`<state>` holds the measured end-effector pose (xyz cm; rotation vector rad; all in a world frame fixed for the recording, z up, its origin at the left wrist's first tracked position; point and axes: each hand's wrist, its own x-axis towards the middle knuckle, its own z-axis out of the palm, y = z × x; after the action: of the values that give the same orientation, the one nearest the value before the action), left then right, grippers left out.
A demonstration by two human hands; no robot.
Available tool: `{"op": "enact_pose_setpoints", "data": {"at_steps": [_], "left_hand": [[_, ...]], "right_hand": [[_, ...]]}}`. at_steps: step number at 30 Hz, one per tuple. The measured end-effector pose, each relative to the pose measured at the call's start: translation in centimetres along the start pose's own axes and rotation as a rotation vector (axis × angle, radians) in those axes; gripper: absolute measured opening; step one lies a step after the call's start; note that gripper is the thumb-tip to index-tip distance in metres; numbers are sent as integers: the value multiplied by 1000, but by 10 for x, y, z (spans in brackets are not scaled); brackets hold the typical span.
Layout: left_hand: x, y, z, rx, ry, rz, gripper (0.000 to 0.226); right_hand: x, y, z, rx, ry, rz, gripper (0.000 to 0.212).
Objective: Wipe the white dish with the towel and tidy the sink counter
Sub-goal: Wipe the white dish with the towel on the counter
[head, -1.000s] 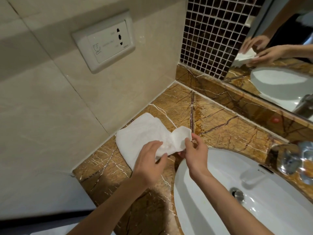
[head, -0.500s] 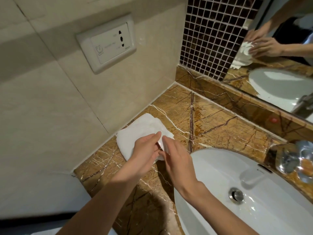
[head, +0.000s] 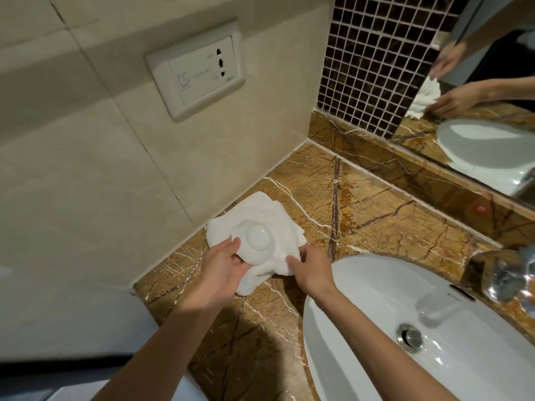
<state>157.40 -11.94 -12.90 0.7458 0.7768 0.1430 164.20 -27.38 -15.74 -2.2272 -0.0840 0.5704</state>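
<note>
A small white dish (head: 256, 240) with a round raised middle rests on the crumpled white towel (head: 278, 219), near the wall on the brown marble counter (head: 385, 224). My left hand (head: 223, 267) grips the dish's near-left rim, with towel folds under the palm. My right hand (head: 311, 269) pinches the towel's near-right edge beside the dish. The towel's lower part is hidden under both hands.
A white basin (head: 362, 319) with a metal drain (head: 409, 337) lies to the right, a chrome tap (head: 509, 276) behind it. A wall socket (head: 197, 73) is above the towel. Dark mosaic tiles (head: 373, 59) and a mirror (head: 492, 111) back the counter.
The towel was folded flat with both hands pressing on it; now it is bunched up and the white dish lies exposed on it, held by my left hand.
</note>
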Motion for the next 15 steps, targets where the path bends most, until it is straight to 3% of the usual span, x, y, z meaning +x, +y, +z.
{"op": "enact_pose_setpoints", "data": {"at_steps": [3,7,11,15], "left_hand": [[-4,2,-9,80,40,67,23],[-12,4,-16,452,130,228,16],[-23,-1,-1,725,46,359,20],[-31,-4,5,823,4,407,19]], "right_hand": [[1,-2,-4,76,176,-37,24],[-3,-19,-8,115,340,-278,14],[-15,-41,7,166,124,-505,15],[-9,-47,15,189,56,-486,13]]}}
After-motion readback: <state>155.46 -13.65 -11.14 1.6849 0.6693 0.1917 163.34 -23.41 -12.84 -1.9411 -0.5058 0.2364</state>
